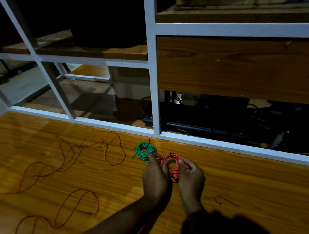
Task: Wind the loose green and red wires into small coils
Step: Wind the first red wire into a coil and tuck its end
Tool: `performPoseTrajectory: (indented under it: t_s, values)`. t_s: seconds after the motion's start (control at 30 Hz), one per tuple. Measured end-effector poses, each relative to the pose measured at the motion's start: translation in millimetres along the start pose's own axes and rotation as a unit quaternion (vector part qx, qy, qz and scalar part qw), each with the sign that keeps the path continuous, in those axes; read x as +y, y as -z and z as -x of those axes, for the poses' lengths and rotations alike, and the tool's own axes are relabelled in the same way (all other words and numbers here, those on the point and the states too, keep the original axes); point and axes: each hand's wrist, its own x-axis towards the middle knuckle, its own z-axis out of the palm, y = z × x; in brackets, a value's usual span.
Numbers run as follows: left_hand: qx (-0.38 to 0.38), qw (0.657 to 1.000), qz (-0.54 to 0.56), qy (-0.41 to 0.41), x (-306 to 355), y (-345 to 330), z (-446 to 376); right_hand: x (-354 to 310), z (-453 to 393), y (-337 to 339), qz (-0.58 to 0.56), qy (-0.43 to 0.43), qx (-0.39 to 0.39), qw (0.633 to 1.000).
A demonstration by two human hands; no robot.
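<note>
A small red wire coil [171,165] is held upright between both hands just above the wooden table [256,183]. My left hand [155,177] grips its left side and my right hand [191,177] grips its right side. A black tie crosses the top of the red coil. The green wire coil [143,150], also bound with a black tie, lies flat on the table just left of and behind the hands. A long loose red wire [66,165] sprawls in loops over the left half of the table.
A short black tie [225,200] lies on the table to the right of my hands. A white metal frame [153,79] with wooden shelves rises along the table's far edge. Dark cables and a power strip [205,130] lie behind it.
</note>
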Motion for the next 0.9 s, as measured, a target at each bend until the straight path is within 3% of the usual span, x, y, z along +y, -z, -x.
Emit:
performPoseTrajectory:
  t_s: [0.27,0.5,0.9]
  values:
    - [-0.007,0.996,-0.008,0.090,0,-24,-44,2,-31,-21,0.138,0.044,-0.026,0.989]
    - [0.004,0.996,-0.077,0.049,-3,-33,-57,1,-52,-29,0.244,0.097,-0.047,0.964]
    - [0.010,0.999,-0.051,0.007,-9,-27,-52,5,-49,-26,0.146,0.093,-0.072,0.982]
